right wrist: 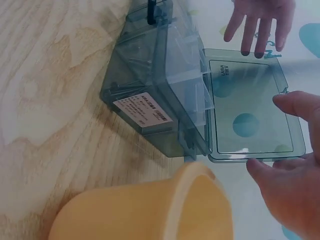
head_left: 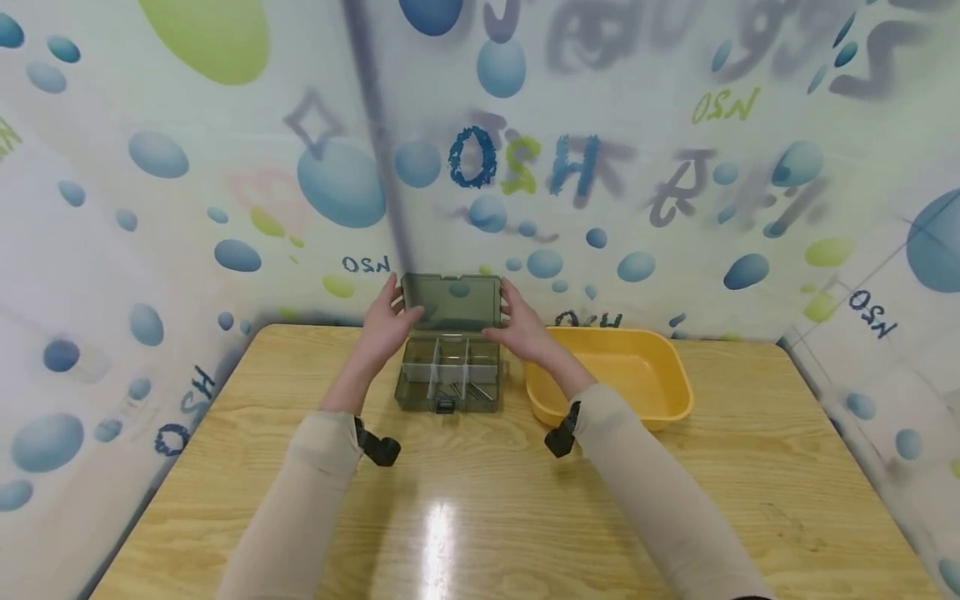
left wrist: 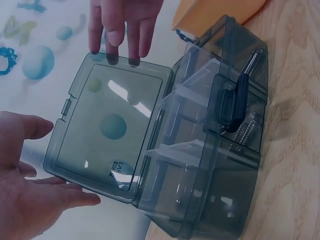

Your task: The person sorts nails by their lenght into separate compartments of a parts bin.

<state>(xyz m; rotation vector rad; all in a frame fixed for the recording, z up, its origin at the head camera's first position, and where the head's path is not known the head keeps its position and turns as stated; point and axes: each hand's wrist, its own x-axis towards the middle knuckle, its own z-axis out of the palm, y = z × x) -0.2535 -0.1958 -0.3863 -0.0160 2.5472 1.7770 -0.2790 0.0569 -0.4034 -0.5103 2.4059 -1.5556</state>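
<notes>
A grey-green see-through compartment box (head_left: 447, 404) stands on the table, its lid (head_left: 452, 302) raised upright at the back. Clear dividers (left wrist: 190, 102) split the inside, and several metal screws (left wrist: 245, 134) lie in front compartments. At the lid's left edge is my left hand (head_left: 387, 325), fingers spread and thumb extended toward the lid's front. My right hand (head_left: 527, 329) is at the opposite edge, with fingertips (right wrist: 257, 166) right at the rim. A dark latch (head_left: 445, 406) sits on the box's front wall.
A yellow-orange plastic basin (head_left: 678, 379) stands just right of the box, under my right forearm. Behind the wooden table (head_left: 480, 517) hangs a white sheet (head_left: 645, 208) with blue and green dots and lettering. A printed label (right wrist: 143, 109) is on the box's side.
</notes>
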